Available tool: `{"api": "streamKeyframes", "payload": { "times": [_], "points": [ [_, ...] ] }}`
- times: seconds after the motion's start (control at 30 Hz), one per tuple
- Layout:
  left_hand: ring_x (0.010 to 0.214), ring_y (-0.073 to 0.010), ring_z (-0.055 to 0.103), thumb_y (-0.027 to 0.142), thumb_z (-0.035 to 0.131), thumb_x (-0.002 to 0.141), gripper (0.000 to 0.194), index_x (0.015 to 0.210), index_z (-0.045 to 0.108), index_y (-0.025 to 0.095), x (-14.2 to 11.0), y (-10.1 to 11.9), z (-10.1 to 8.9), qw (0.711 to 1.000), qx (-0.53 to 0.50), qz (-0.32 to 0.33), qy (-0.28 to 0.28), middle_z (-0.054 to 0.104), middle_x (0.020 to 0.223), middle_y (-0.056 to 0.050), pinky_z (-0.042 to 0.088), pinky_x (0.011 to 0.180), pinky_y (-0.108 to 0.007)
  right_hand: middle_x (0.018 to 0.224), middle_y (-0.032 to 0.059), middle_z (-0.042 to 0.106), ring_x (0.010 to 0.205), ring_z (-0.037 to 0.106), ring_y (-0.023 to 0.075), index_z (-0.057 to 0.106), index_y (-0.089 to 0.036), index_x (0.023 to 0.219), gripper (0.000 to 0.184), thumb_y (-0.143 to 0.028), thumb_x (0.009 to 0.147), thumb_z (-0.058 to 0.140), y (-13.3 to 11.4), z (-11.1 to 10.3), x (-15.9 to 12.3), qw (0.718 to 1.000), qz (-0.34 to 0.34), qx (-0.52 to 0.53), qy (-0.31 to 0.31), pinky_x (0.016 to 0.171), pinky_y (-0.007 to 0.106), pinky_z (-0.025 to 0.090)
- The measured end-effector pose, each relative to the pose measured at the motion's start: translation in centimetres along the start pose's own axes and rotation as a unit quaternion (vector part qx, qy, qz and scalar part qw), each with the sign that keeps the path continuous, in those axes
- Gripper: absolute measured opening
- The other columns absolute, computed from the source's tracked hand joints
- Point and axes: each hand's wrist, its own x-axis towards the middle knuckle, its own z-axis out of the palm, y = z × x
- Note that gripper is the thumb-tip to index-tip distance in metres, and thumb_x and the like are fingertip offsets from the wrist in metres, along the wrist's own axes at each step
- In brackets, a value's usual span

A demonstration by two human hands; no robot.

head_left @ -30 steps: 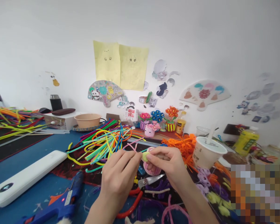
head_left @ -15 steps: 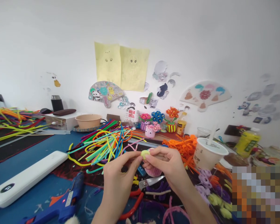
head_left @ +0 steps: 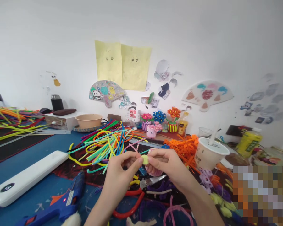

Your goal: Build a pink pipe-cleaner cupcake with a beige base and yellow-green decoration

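Observation:
Between the fingertips of my left hand (head_left: 122,168) and my right hand (head_left: 167,164) is a small pale yellow-green fuzzy piece (head_left: 145,159), seemingly coiled pipe cleaner. Both hands pinch it, one from each side, above the table. Behind my right fingers a pink pot-shaped piece (head_left: 153,171) is partly hidden. Just below the hands lie scissors with red handles (head_left: 132,213) and a metal blade (head_left: 155,180). Pink pipe cleaner loops (head_left: 178,208) rest near my right wrist.
A blue glue gun (head_left: 63,201) with a lit red light lies at the front left, beside a long white device (head_left: 29,179). Loose pipe cleaners (head_left: 108,144) are heaped behind my left hand. At right stand a lidded cup (head_left: 208,153) and orange pipe-cleaner pieces (head_left: 181,147).
Both hands have shifted slightly down and left with the yellow-green piece, which now shows a rounder face. The camera view has moved a little.

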Motion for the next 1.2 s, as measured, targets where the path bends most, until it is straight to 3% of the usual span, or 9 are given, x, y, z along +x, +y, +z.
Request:
{"api": "streamKeyframes", "payload": {
  "times": [0.33, 0.6, 0.83, 1.2],
  "points": [
    [0.056, -0.0149, 0.055, 0.044, 0.068, 0.074, 0.032, 0.064, 0.072, 0.014, -0.2, 0.1, 0.1, 1.000, 0.002, 0.002, 0.004, 0.068, 0.061, -0.004, 0.041, 0.053, -0.022, 0.056, -0.0005, 0.070, 0.049, 0.063, 0.0084, 0.071, -0.013, 0.071, 0.040, -0.044, 0.058, 0.091, -0.4, 0.7, -0.1, 0.999, 0.027, -0.001, 0.022, 0.051, 0.018, 0.048],
    [0.052, -0.0138, 0.053, 0.039, 0.070, 0.073, 0.026, 0.065, 0.073, 0.015, -0.4, 0.2, 0.0, 1.000, 0.001, 0.011, 0.022, 0.066, 0.057, -0.003, 0.040, 0.050, -0.022, 0.056, -0.0039, 0.064, 0.049, 0.054, 0.0059, 0.069, -0.015, 0.074, 0.034, -0.043, 0.068, 0.086, 0.2, 1.4, 0.3, 0.999, -0.022, -0.008, 0.034, 0.049, 0.017, 0.042],
    [0.053, -0.0130, 0.054, 0.036, 0.071, 0.072, 0.023, 0.064, 0.074, 0.015, -0.4, 0.5, 0.1, 0.999, -0.010, 0.021, 0.035, 0.068, 0.057, -0.003, 0.040, 0.050, -0.020, 0.056, -0.0035, 0.064, 0.051, 0.056, 0.0072, 0.068, -0.015, 0.076, 0.035, -0.044, 0.068, 0.086, 0.2, 1.6, 0.1, 0.999, -0.023, 0.000, 0.048, 0.049, 0.017, 0.042],
    [0.055, -0.0129, 0.060, 0.032, 0.072, 0.075, 0.018, 0.068, 0.076, 0.016, -0.5, 0.4, 0.2, 0.997, -0.008, 0.044, 0.059, 0.072, 0.061, -0.002, 0.045, 0.052, -0.018, 0.057, -0.0026, 0.066, 0.049, 0.058, 0.0072, 0.072, -0.014, 0.080, 0.035, -0.046, 0.070, 0.083, -0.6, 1.5, 0.1, 1.000, -0.016, -0.023, 0.007, 0.050, 0.017, 0.045]
  ]
}}
